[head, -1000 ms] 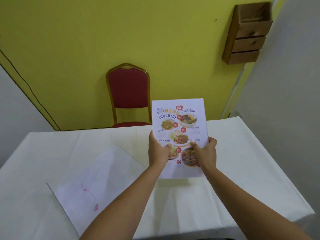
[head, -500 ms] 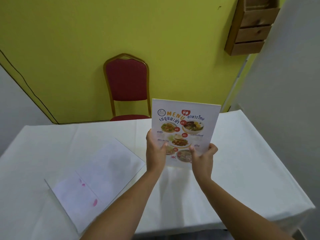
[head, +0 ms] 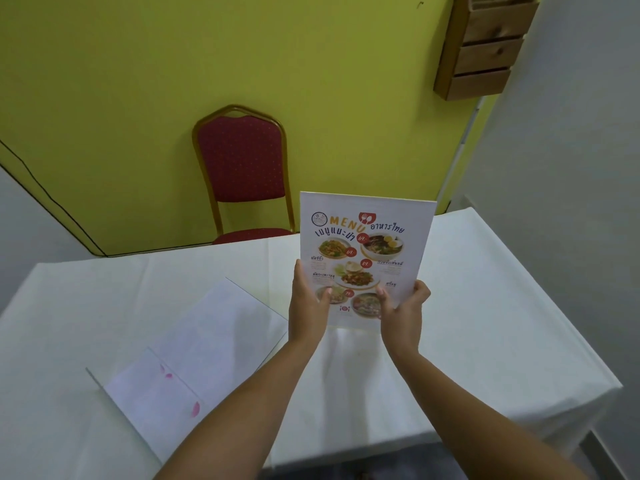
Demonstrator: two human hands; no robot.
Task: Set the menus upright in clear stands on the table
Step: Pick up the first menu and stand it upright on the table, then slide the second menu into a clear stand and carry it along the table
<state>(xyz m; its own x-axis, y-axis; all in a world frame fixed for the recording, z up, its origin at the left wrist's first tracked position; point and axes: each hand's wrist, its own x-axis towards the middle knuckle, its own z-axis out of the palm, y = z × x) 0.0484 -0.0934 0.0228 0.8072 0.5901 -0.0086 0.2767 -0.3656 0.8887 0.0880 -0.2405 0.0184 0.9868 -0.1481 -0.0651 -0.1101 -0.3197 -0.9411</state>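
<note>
Nearest, two bare forearms reach forward over the table (head: pixel 485 323), which is draped in a white cloth. Left of them a second sheet in a clear stand (head: pixel 194 355) lies flat on the cloth, pale side up with faint pink marks. Further out, the left hand (head: pixel 308 303) and the right hand (head: pixel 403 311) each grip a lower edge of the menu (head: pixel 367 251), thumbs on its printed face, holding it upright and slightly tilted above the table's middle. Beyond the far edge a red chair (head: pixel 242 174) stands against the yellow wall (head: pixel 138 81), and a wooden drawer box (head: pixel 485 46) hangs upper right.
</note>
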